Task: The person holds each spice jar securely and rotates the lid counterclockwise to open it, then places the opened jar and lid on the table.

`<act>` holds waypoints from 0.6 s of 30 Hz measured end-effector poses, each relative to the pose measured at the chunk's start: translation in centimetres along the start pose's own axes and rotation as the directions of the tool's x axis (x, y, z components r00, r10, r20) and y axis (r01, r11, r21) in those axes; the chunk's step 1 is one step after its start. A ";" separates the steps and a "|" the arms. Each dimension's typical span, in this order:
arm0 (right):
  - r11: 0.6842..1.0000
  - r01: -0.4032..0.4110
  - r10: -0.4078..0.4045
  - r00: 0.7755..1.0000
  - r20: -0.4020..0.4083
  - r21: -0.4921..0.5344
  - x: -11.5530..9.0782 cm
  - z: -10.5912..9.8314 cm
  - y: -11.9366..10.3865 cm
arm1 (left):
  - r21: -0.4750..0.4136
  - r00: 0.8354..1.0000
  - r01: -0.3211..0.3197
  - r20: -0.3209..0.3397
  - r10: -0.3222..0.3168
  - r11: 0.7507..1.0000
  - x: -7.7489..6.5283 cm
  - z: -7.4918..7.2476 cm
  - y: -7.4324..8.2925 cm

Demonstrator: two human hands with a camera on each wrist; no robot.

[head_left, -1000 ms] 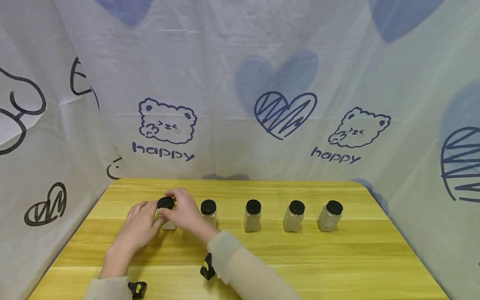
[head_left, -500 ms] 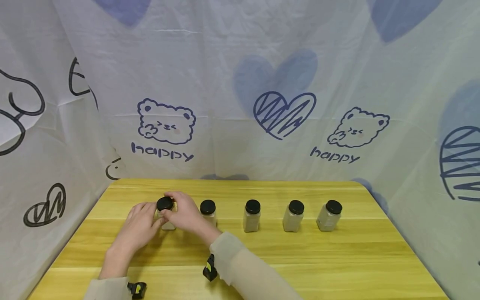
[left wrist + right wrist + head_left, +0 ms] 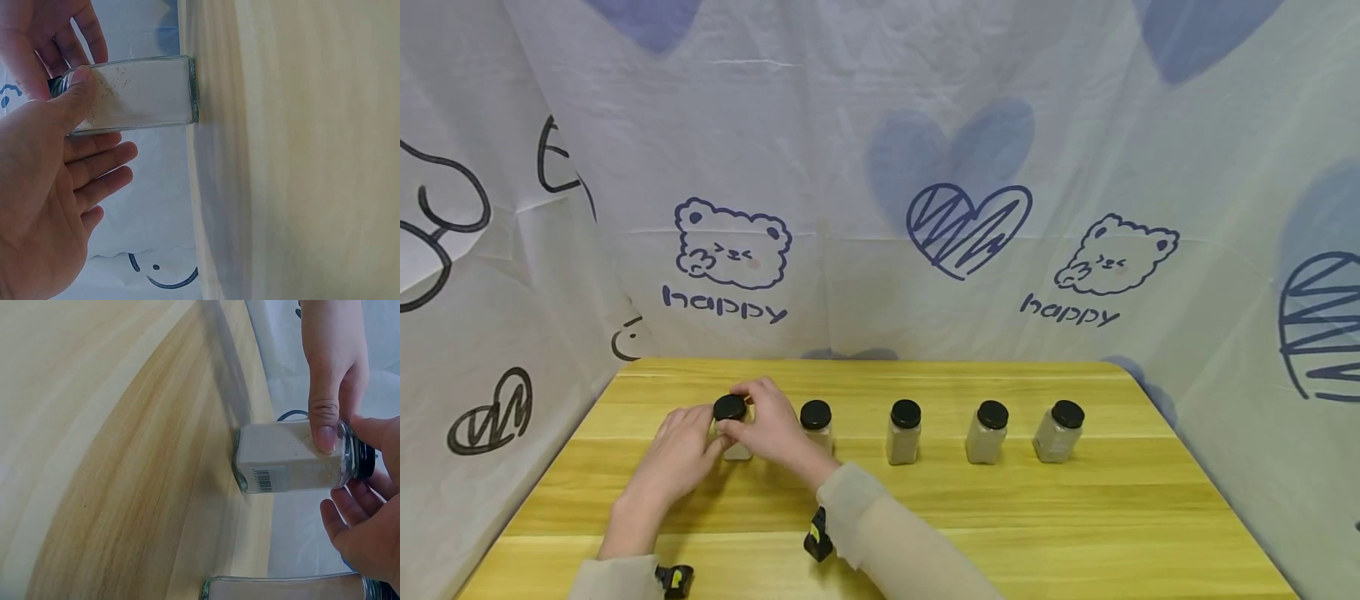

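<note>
Jar in hand: the leftmost jar (image 3: 738, 452) of a row of five, left of centre in the lower half of the head view; upright, base on the table (image 3: 970, 533).
Cap: black cap (image 3: 730, 407), seated on the neck of this jar.
Left hand: the left hand (image 3: 676, 454) grips the jar at its upper part; in the left wrist view the thumb lies across the glass just below the neck, fingers on the opposite side.
Right hand: the right hand (image 3: 778, 425) grips the cap between thumb and fingers, at the right of the jar in the head view.
Jar contents: pale filling; brown specks visible in the left wrist view.
Label: a barcode sticker (image 3: 270, 479) on the side of the glass, near the base, centre right of the right wrist view.
Second jar: the second jar (image 3: 822, 437) stands just beside the right hand, partly hidden by it.
Remaining jars: the third jar (image 3: 903, 442), fourth jar (image 3: 985, 442) and fifth jar (image 3: 1056, 442) stand apart from one another, centre to right of the head view, each with a black lid.
Backdrop: white cloth (image 3: 850, 167) with blue hearts and bear drawings, across the upper frame.
</note>
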State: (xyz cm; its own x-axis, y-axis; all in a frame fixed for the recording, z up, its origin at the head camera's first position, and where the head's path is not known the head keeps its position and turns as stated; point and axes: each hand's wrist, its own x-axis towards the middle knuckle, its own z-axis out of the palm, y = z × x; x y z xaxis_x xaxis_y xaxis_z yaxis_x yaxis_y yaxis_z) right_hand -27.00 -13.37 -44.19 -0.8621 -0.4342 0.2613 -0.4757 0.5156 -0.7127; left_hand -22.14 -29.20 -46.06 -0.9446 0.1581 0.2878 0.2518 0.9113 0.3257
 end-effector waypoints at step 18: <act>1.000 -0.001 0.002 0.999 0.047 -0.021 -0.2 -0.3 -0.2 | 0.004 1.000 -0.011 -0.004 0.011 1.000 0.0 0.1 -0.1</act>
State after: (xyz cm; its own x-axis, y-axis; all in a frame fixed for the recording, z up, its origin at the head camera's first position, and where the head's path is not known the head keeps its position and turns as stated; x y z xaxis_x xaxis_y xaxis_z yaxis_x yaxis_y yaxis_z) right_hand -26.80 -13.18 -43.93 -0.8540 -0.4672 0.2291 -0.4783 0.5316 -0.6990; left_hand -22.21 -29.29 -46.20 -0.9410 0.1663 0.2945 0.2608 0.9113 0.3187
